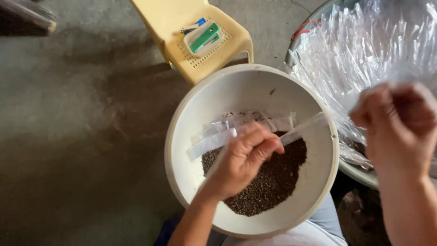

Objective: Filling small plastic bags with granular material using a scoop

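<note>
Left hand [243,159]: fingers clamped on narrow clear bags [236,130] over seeds [268,182] in white bowl [205,105]
Right hand [400,123]: fingers curled together, blurred, beside plastic bag heap [364,41]

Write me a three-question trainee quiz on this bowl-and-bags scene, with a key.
1. True or false: the left hand holds narrow clear plastic bags over the white bowl.
2. Where do the dark seeds lie in the bowl?
A. Spread evenly over the bottom
B. Heaped in the part nearest the person
C. Along the far rim only
3. Fill in: the right hand is raised beside the heap of ____ in the metal basin.

Key: 1 true; 2 B; 3 clear plastic bags.
</note>
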